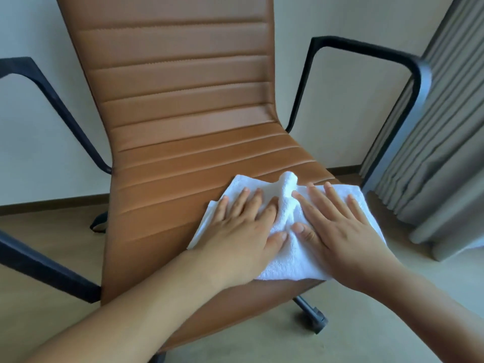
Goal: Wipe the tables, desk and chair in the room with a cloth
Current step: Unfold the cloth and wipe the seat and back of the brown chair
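Brown ribbed leather chair [183, 106] fills the view, high back toward the wall, seat running down toward the camera. White terry cloth [285, 213] lies on the right front part of the seat, its right edge reaching about to the seat's edge (exact overhang hard to tell). Cloth is bunched into a raised ridge down the middle, between the two hands.

Left hand [241, 229] lies flat on the left half of the cloth, fingers straight and slightly spread, palm down, pressing it to the seat. Right hand [337, 231] does the same on the right half, fingers straight, thumb pointing in toward the ridge. Thumbs of both hands sit just beside each other at the fold, not clearly touching. Neither hand curls round the cloth; both are spread flat.

Black armrests: left armrest [55, 100] and right armrest [403, 64] frame the seat. A chair base leg with caster [314, 317] shows under the front right of the seat. Grey curtain [440, 142] hangs at the right, reaching the floor [42, 310]. Pale wall [340, 19] behind.
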`<act>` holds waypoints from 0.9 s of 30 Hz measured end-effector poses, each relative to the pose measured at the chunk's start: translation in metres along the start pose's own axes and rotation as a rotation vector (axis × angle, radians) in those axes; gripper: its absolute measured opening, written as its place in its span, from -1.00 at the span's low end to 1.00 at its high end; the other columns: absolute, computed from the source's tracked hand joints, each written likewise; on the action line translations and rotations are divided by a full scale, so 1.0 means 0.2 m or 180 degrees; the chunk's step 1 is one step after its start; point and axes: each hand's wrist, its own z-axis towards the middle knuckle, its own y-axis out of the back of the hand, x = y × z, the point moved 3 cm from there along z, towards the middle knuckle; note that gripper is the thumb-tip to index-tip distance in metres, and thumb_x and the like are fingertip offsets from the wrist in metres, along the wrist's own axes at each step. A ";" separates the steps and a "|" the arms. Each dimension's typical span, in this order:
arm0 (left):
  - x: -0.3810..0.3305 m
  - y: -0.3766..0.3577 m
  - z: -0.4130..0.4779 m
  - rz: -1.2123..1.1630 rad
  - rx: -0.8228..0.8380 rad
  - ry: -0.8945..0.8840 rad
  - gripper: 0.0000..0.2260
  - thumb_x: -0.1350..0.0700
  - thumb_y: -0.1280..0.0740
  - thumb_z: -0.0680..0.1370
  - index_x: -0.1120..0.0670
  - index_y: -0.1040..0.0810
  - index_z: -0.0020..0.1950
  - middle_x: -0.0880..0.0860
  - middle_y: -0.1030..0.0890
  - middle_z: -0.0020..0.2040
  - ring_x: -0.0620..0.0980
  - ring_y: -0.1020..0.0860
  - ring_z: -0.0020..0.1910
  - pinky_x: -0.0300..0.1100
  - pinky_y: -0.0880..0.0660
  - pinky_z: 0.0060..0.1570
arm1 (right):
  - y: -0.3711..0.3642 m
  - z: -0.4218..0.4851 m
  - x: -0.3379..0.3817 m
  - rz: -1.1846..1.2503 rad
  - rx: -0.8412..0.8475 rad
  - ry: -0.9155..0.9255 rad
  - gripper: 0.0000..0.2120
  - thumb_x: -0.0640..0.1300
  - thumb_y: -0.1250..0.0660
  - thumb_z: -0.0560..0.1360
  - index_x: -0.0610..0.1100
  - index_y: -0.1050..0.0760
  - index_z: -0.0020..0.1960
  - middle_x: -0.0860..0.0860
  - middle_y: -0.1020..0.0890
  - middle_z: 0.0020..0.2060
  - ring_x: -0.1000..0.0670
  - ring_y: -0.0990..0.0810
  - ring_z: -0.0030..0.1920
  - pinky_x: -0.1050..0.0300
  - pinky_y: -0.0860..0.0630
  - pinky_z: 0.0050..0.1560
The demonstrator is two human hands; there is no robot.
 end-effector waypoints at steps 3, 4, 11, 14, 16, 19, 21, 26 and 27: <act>0.04 0.02 0.15 -0.0162 0.0094 -0.0027 -0.46 -0.24 0.11 0.68 -0.14 0.10 0.64 -0.07 0.22 0.65 -0.07 0.32 0.60 0.06 0.30 0.56 | 0.02 0.12 -0.05 -0.0043 0.0111 -0.0135 -0.09 0.42 0.48 0.50 0.05 -0.18 0.62 -0.04 -0.15 0.63 -0.20 0.03 0.65 -0.24 -0.07 0.55; 0.06 0.03 0.19 -0.0174 0.0091 -0.0033 -0.47 -0.24 0.11 0.68 -0.15 0.08 0.63 -0.08 0.21 0.65 -0.08 0.31 0.60 0.05 0.30 0.56 | 0.02 0.16 -0.07 -0.0053 0.0184 -0.0169 -0.02 0.45 0.56 0.42 0.08 -0.12 0.63 -0.02 -0.10 0.64 -0.18 0.08 0.65 -0.20 -0.02 0.56; 0.25 0.07 0.45 -0.0298 -0.0084 0.0062 -0.51 -0.22 0.11 0.67 -0.18 -0.02 0.61 -0.11 0.10 0.65 -0.07 0.22 0.62 0.05 0.25 0.56 | 0.04 0.54 -0.08 0.0062 0.0659 -0.0235 -0.08 0.45 0.44 0.39 0.09 -0.04 0.63 -0.03 0.00 0.65 -0.13 0.11 0.65 -0.25 0.04 0.57; 0.34 0.09 0.54 -0.0296 -0.0174 0.0109 -0.53 -0.21 0.12 0.68 -0.18 -0.05 0.60 -0.09 0.07 0.66 -0.06 0.18 0.63 0.04 0.22 0.56 | 0.02 0.72 -0.08 0.0078 0.0717 -0.0155 0.00 0.51 0.49 0.33 0.10 -0.05 0.62 -0.05 0.00 0.65 -0.14 0.10 0.64 -0.28 0.04 0.57; 0.39 0.11 0.57 -0.0262 -0.0249 0.0122 -0.54 -0.19 0.12 0.69 -0.17 -0.08 0.60 -0.09 0.06 0.66 -0.07 0.17 0.63 0.01 0.22 0.56 | -0.01 0.83 -0.09 0.0099 0.0760 -0.0207 -0.27 0.39 0.28 0.56 0.11 -0.06 0.62 -0.05 0.01 0.65 -0.12 0.12 0.65 -0.26 0.04 0.57; 0.47 0.13 0.60 -0.0257 -0.0296 0.0151 -0.54 -0.18 0.12 0.70 -0.17 -0.08 0.61 -0.12 0.07 0.66 -0.11 0.18 0.62 -0.03 0.25 0.54 | -0.04 0.96 -0.08 0.0094 0.0662 -0.0240 -0.45 0.23 0.11 0.68 0.13 -0.02 0.64 -0.02 0.02 0.66 -0.12 0.13 0.65 -0.26 0.07 0.57; 0.52 0.13 0.63 -0.0235 -0.0283 0.0172 -0.52 -0.18 0.13 0.70 -0.17 -0.01 0.63 -0.14 0.11 0.66 -0.14 0.20 0.62 -0.05 0.28 0.53 | -0.06 1.02 -0.07 0.0071 0.0668 -0.0263 -0.43 0.24 0.12 0.68 0.14 0.05 0.66 0.00 0.05 0.66 -0.12 0.14 0.65 -0.26 0.10 0.58; 0.60 0.16 0.72 -0.0225 -0.0276 0.0190 -0.52 -0.16 0.13 0.71 -0.16 0.01 0.64 -0.14 0.11 0.66 -0.14 0.19 0.62 -0.08 0.28 0.52 | -0.09 1.15 -0.05 0.0038 0.0592 -0.0323 -0.42 0.25 0.11 0.68 0.13 0.08 0.66 0.00 0.06 0.66 -0.12 0.14 0.65 -0.25 0.11 0.59; 0.62 0.17 0.74 -0.0228 -0.0290 0.0186 -0.53 -0.16 0.13 0.71 -0.16 0.00 0.63 -0.14 0.10 0.66 -0.14 0.18 0.62 -0.07 0.27 0.52 | -0.09 1.17 -0.05 0.0072 0.0567 -0.0340 -0.41 0.26 0.10 0.68 0.14 0.07 0.66 0.01 0.05 0.66 -0.11 0.14 0.65 -0.24 0.11 0.59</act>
